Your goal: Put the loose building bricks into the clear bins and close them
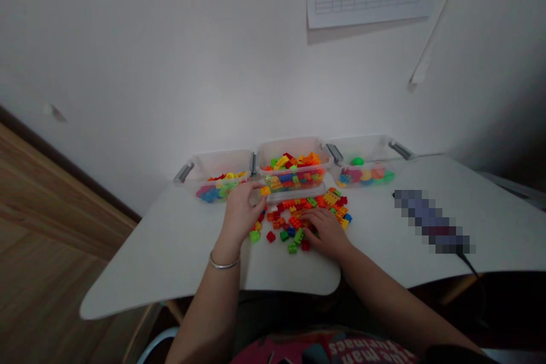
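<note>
A small yellow-orange toy building block (pixel 265 190) is pinched between the thumb and fingers of my left hand (pixel 244 205), raised in front of the middle bin. My right hand (pixel 326 230) rests at the right side of a loose pile of building blocks (pixel 279 222), fingers and thumb apart, touching blocks there. By its thumb lie a green block (pixel 299 235) and a dark red block (pixel 305 245). Closer to me, a lime block (pixel 255 236) and a red block (pixel 271 236) sit at the pile's edge. What lies under my right palm is hidden.
Against the wall stand three clear bins: the left bin (pixel 222 159) and middle bin (pixel 294 147) hold colourful pieces, the right bin (pixel 367 151) rounder ones. A blurred-out dark object with a cable (pixel 469 264) lies on the white table (pixel 191 261) at right.
</note>
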Available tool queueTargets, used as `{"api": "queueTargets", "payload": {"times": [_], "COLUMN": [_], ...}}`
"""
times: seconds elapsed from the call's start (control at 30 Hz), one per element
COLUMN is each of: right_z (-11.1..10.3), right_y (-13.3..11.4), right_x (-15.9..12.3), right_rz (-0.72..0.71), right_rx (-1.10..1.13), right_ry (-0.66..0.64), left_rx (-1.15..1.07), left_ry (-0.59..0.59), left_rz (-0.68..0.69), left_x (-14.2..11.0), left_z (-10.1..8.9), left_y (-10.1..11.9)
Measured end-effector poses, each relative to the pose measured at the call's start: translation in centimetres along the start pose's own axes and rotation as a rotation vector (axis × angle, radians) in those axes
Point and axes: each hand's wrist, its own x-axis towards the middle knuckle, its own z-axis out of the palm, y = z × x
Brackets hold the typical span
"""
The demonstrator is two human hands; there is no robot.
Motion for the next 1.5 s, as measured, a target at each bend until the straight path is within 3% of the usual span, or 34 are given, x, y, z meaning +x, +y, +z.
{"api": "queueTargets", "payload": {"times": [0.13, 0.27, 0.47, 0.67, 0.87, 0.97, 1.13, 1.3, 1.37, 1.5], "right_z": [0.0, -0.1, -0.4, -0.3, -0.3, -0.3, -0.2, -0.2, -0.2, -0.3], "right_y": [0.0, -0.2, -0.4, -0.3, -0.3, -0.3, -0.2, -0.1, -0.2, -0.2], "right_x": [0.0, 0.0, 0.0, 0.0, 0.0, 0.0, 0.0, 0.0, 0.0, 0.1], "right_rz": [-0.007, -0.008, 0.001, 0.004, -0.007, -0.003, -0.010, -0.010, -0.008, -0.011], "right_rx": [0.002, -0.015, -0.021, -0.007, 0.007, 0.000, -0.003, 0.001, 0.002, 0.002], "right_ry": [0.002, 0.003, 0.004, 0.004, 0.016, 0.016, 0.017, 0.021, 0.016, 0.008], "left_rx": [-0.085, 0.020, 0.274, 0.509, 0.570, 0.501, 0.347, 0.257, 0.273, 0.387], "left_ry": [0.141, 0.239, 0.064, -0.323, -0.382, -0.347, -0.089, 0.172, 0.167, -0.031], "left_rz": [-0.054, -0.176, -0.317, -0.308, -0.257, -0.284, -0.221, -0.121, -0.141, -0.239], "left_x": [3.1, 6.3, 9.9, 12.5, 13.2, 12.9, 11.9, 7.2, 4.0, -2.3], "left_z": [1.1, 2.7, 4.0, 4.1, 4.6, 4.5, 3.2, 0.7, 0.1, 0.5], "left_y": [0.7, 1.4, 1.2, 0.3, 0.0, 0.2, 0.7, 1.6, 1.6, 0.0]}}
